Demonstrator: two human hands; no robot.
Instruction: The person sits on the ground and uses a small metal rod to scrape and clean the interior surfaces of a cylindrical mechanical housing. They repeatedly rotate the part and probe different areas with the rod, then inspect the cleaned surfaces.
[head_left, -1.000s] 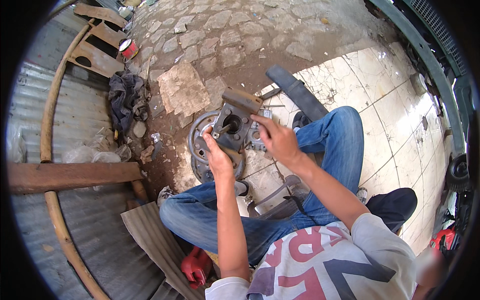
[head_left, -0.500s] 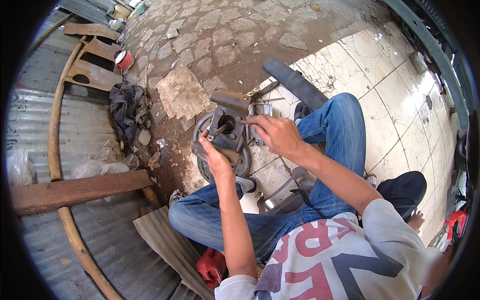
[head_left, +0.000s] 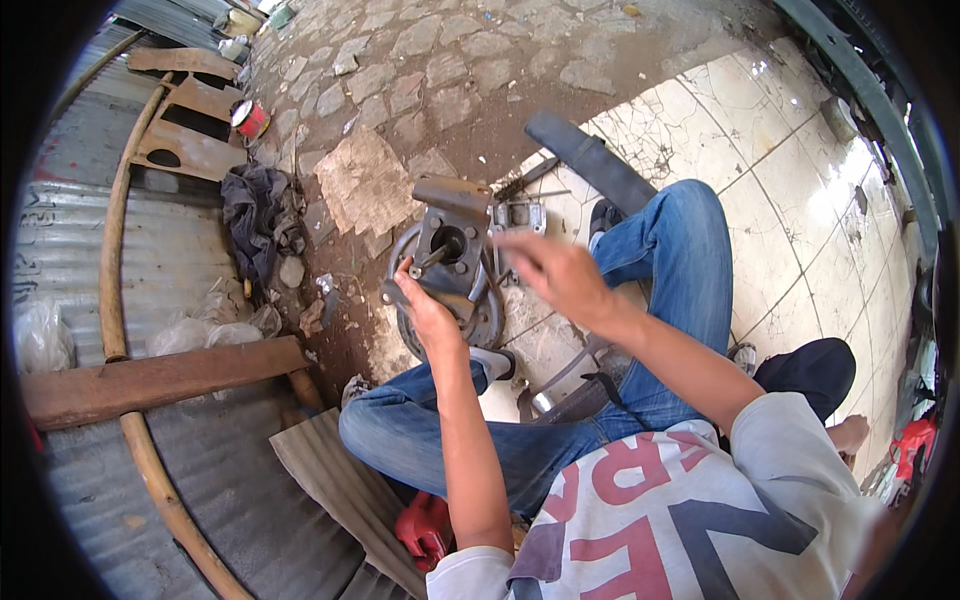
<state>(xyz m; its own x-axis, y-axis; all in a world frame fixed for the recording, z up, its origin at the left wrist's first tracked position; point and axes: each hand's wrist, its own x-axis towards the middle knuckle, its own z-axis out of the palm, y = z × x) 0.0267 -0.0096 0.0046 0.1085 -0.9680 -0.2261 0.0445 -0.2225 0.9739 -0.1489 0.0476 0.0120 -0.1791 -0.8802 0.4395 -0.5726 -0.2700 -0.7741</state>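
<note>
Stone paving and cracked pale tiles (head_left: 760, 230) are making up the floor where the person is sitting, with corrugated metal sheeting (head_left: 180, 290) and a wooden plank (head_left: 160, 375) off to the person's left. Between the bent knees a round metal wheel-like disc (head_left: 480, 320) is lying flat on the ground, and a heavy rusty metal casting (head_left: 452, 245) with a round bore is standing on top of it. The left hand (head_left: 425, 305) is closing around the lower edge of that casting, fingers wrapped on it, steadying it upright. The right hand (head_left: 560, 275), which was pressed against the top of the casting half a second ago, is now lifting away to the right, blurred, fingers loosely spread and holding nothing that can be made out. So the casting is now being held by one hand only, while a smaller grey metal part (head_left: 518, 215) is lying just behind it on the tiles
</note>
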